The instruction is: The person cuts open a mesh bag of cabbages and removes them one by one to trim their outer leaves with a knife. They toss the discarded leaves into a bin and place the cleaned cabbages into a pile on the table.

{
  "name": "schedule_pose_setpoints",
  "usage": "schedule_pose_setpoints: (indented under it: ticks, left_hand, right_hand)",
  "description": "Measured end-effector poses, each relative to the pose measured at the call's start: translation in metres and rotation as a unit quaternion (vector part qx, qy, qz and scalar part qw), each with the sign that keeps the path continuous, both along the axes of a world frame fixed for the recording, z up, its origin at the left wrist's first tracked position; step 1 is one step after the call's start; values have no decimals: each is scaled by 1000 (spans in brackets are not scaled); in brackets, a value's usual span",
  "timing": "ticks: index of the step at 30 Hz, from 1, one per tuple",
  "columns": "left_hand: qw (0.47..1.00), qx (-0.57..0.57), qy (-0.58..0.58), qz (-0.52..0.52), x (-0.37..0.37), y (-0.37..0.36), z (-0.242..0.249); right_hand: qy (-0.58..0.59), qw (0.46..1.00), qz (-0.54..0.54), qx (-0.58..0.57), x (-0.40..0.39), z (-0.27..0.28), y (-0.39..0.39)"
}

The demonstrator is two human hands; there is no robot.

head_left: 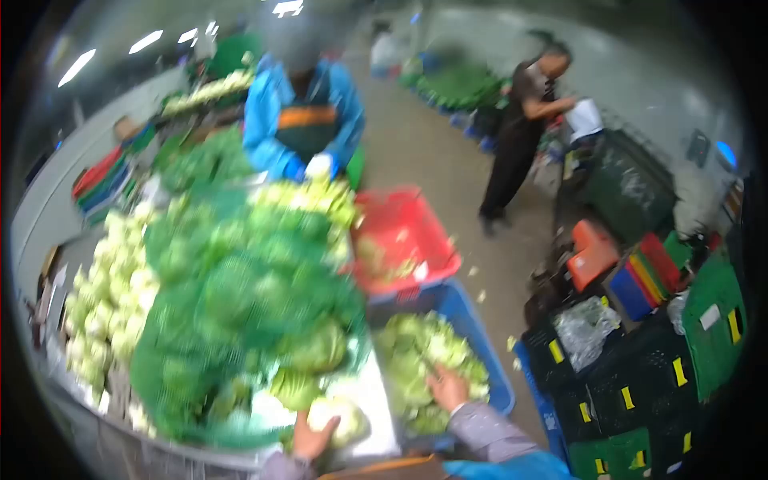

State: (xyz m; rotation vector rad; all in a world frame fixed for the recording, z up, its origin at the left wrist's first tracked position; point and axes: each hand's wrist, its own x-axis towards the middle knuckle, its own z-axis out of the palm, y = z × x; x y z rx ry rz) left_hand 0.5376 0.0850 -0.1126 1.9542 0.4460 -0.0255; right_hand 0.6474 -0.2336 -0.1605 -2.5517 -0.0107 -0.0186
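Note:
At the near edge of the table, my left hand [314, 438] is curved against the side of a pale trimmed cabbage [342, 419], thumb across its front. A greener cabbage [294, 390] lies just beyond it, beside a green mesh sack [240, 320] full of more cabbages. My right hand [448, 389] is over the blue crate [498, 374] on the right, fingers stretched out against loose cabbage leaves [436, 340]. I see nothing held in it, though the picture is blurred.
A red crate [408, 220] with some leaves stands beyond the blue one. Trimmed cabbages [108, 296] are piled at left. A co-worker in a blue jacket [304, 112] works across the table; another person [524, 120] stands right. Black crates [632, 384] are stacked at near right.

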Motion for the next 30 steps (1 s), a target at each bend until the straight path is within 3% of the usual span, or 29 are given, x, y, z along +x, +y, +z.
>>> schedule_pose_setpoints:
  ticks: [1,2,3,4,5,7,8,10,11,12,13,14,17,19,22,27,29,30]
  left_hand:
    - [1000,-12,-24,-4,2,-6,15]
    - [992,115,32,-30,4,-14,42]
    - [990,13,-131,-53,-29,-14,42]
    - [992,111,59,-9,6,-21,31]
    - [985,126,106,-43,11,-20,40]
    - [982,118,137,-53,17,-18,32]
    - [972,120,184,-85,22,-13,37]
    - [941,144,272,-138,34,-10,74]
    - [941,143,274,-138,33,-8,61]
    - [966,128,173,-144,30,-8,37]
    - [981,110,67,-147,29,-9,23]
    - [986,72,84,-126,30,-15,31]
    - [987,-37,109,-108,28,-13,26]
    - [989,-23,107,-96,27,-14,23]
    - [997,-35,15,-60,21,-23,23]
    - [996,-38,5,-81,20,-21,16]
    - [993,-62,54,-83,31,-23,25]
    - [991,-105,18,-78,33,-23,16]
  right_hand:
    - [39,999,16,29,-9,46,10]
    - [8,997,51,57,-17,48,15]
    - [25,994,102,12,-56,32,18]
    - [112,974,107,165,-58,62,37]
    - [184,928,86,311,-47,90,61]
    - [164,935,173,263,-58,59,84]
    - [246,909,120,313,-62,64,94]
    - [205,899,162,352,-55,50,94]
    - [214,890,177,361,-54,49,91]
    - [219,890,173,360,-59,51,89]
    - [121,938,220,240,-58,63,86]
    - [17,958,264,109,-54,74,82]
    - [61,948,295,101,-52,90,77]
    - [92,942,314,80,-47,98,81]
    - [116,937,323,59,-52,95,92]
    - [88,931,353,44,-47,94,90]
    - [96,928,361,-2,-39,93,89]
    - [87,934,346,1,-36,92,92]
